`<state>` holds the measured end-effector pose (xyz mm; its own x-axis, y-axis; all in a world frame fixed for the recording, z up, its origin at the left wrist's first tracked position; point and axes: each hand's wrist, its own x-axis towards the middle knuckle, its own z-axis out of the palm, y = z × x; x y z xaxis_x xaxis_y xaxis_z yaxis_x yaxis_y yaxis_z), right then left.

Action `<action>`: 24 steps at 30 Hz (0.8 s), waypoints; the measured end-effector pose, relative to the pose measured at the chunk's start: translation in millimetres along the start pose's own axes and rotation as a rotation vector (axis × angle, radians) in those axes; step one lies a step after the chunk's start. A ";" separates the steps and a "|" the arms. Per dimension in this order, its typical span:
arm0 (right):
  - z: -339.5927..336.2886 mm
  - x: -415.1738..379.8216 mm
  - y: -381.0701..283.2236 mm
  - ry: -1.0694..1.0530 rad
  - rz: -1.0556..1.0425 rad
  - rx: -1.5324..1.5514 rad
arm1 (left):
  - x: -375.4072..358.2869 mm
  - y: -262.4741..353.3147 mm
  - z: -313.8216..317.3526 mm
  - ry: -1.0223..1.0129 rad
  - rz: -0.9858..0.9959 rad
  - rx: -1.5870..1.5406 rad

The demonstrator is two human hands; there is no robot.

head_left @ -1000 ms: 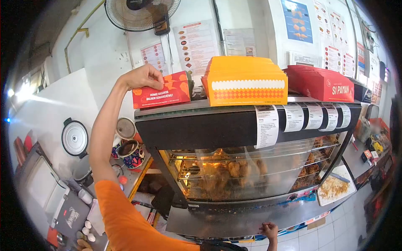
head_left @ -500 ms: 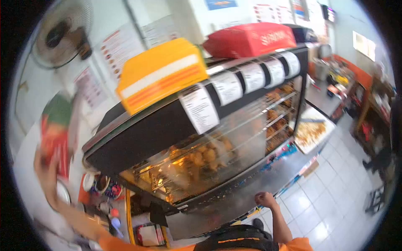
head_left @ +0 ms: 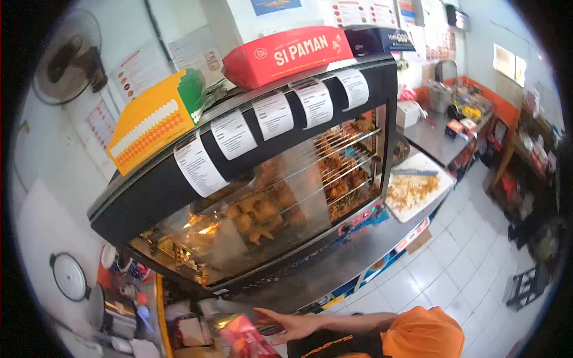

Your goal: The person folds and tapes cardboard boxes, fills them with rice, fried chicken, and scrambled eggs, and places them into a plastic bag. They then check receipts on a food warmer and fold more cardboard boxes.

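Note:
My right hand (head_left: 289, 325) is low in the head view, its fingers spread and pointing left. Just left of it is a blurred red folded carton (head_left: 246, 339), partly cut off by the bottom edge. My fingertips are very near the carton, and no grip around it shows. My left hand is out of sight. Behind them stands a glass-fronted warming cabinet (head_left: 239, 268) with fried chicken (head_left: 256, 215) on its racks.
On the cabinet stand a yellow and green carton (head_left: 152, 128), a red carton (head_left: 286, 56) and a dark carton (head_left: 379, 40). Paper receipts (head_left: 200, 170) hang along its top edge. To the right lies a crumb-covered white tray (head_left: 412, 200); a stool (head_left: 528, 286) stands on the tiled floor.
The red carton, held up at the far left by my left hand, is now low near my body. My right hand has moved left toward it and its fingers have spread. The view has shifted.

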<state>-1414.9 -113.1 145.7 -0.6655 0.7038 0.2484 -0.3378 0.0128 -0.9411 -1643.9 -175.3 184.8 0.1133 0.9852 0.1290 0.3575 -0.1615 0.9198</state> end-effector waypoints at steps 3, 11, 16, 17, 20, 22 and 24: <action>-4.5 -67.0 -51.1 0.092 0.179 -0.150 | -27.4 -67.3 78.6 -0.215 -0.018 -0.070; -52.9 -223.0 -44.4 0.664 0.129 0.085 | -11.3 14.9 218.6 -0.711 -0.247 -0.260; -59.7 -278.7 -81.2 0.948 -0.116 -0.082 | -12.2 62.0 284.3 -0.599 -0.025 -0.313; -60.2 -293.6 -80.0 1.007 -0.077 -0.084 | -15.5 73.2 290.0 -0.532 0.060 -0.262; -78.0 -355.9 -34.9 1.589 0.311 0.030 | -15.0 126.0 284.3 -0.302 0.280 -0.026; -95.1 -391.6 -58.4 1.792 -0.231 0.133 | -7.4 130.7 267.6 -0.213 0.270 -0.108; -130.1 -434.7 -61.1 1.952 -0.504 0.080 | -9.8 128.3 248.3 -0.126 0.281 -0.396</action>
<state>-1018.4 -327.4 65.4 0.9338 0.3251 -0.1496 -0.2867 0.4293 -0.8564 -1369.0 -220.1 209.6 0.2743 0.8883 0.3683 -0.0797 -0.3607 0.9293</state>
